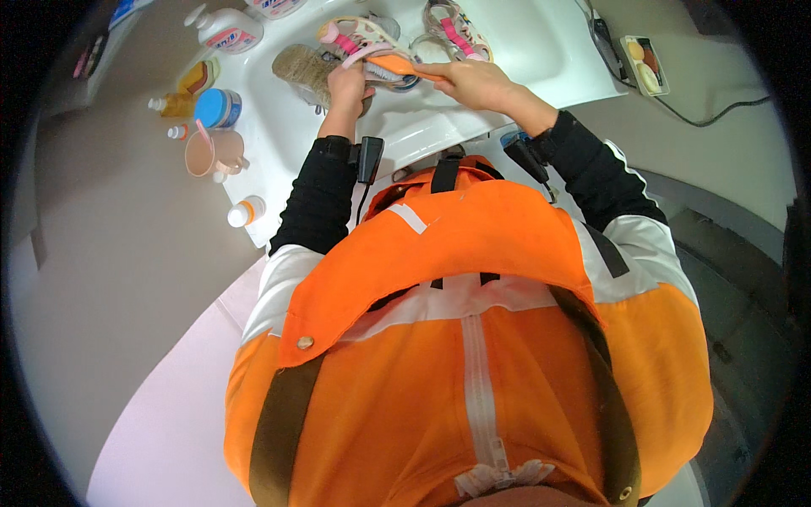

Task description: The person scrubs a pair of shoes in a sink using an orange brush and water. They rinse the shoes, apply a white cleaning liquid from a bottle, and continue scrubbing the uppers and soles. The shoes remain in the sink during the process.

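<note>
My left hand (348,90) grips the near side of a pale sneaker (345,33) with pink straps, at the basin's back edge in the head view. In my right hand (476,85) is the handle of an orange brush (394,64), its index finger stretched along it. The brush head lies against the sneaker, and its bristles are mostly hidden. A second pale sneaker (457,30) with a pink strap rests farther right. Just left of my left hand is a fuzzy brown shoe or slipper (303,68), partly covered by that hand.
The white washbasin (538,44) holds the shoes. Along its left rim stand a white pump bottle (231,30), a blue-lidded jar (218,108), a beige cup (214,153) and a small white-capped bottle (246,211). At right, a soap tray (645,65) sits beside a black cable (697,121).
</note>
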Tool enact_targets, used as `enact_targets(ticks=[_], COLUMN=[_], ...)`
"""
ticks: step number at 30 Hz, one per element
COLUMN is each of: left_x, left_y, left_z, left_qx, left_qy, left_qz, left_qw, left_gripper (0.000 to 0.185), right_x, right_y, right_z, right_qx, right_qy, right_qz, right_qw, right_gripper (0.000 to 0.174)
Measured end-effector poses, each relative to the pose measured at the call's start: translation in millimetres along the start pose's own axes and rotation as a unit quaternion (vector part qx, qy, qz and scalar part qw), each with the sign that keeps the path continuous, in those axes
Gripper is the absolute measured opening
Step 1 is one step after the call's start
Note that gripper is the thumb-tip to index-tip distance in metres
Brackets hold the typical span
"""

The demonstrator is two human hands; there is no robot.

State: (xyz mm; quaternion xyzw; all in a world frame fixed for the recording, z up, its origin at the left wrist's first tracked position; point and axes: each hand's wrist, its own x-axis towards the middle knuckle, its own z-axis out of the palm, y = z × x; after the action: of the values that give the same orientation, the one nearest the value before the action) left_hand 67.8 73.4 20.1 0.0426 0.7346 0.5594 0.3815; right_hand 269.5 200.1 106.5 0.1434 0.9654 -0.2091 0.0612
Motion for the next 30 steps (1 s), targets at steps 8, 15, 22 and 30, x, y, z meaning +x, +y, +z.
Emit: enact_targets(ticks=[8,15,22,30], left_x=[21.1,-1.9,10.0,65.4], left_y=[-15.2,-7.5,41.8,85.0], left_z=[-17.9,-24.6,-51.0,-42.1], left_qx=[0.167,-0.023,0.503,0.799], left_qy=[0.078,-0.144,0.148,-0.036], left_qz=[0.264,-0.067,0.425,0.358], left_qw=[0.947,0.987,0.738,0.481], left_gripper=[0.025,0.033,0.045,0.068], right_x=[-17.8,-52.9,-63.3,-68.5], right_y=[-31.2,27.8,36.3,26.5], right_z=[-7.8,-10.7,9.8,14.4], right_qx=[0.259,0.281,0.285,0.211], right_qy=[-0.098,0.001,0.008,-0.015], right_qz=[0.040,0.094,0.115,0.147], right_qw=[0.960,0.955,0.952,0.966], right_gripper=[0.043,0.045,0.046,0.046])
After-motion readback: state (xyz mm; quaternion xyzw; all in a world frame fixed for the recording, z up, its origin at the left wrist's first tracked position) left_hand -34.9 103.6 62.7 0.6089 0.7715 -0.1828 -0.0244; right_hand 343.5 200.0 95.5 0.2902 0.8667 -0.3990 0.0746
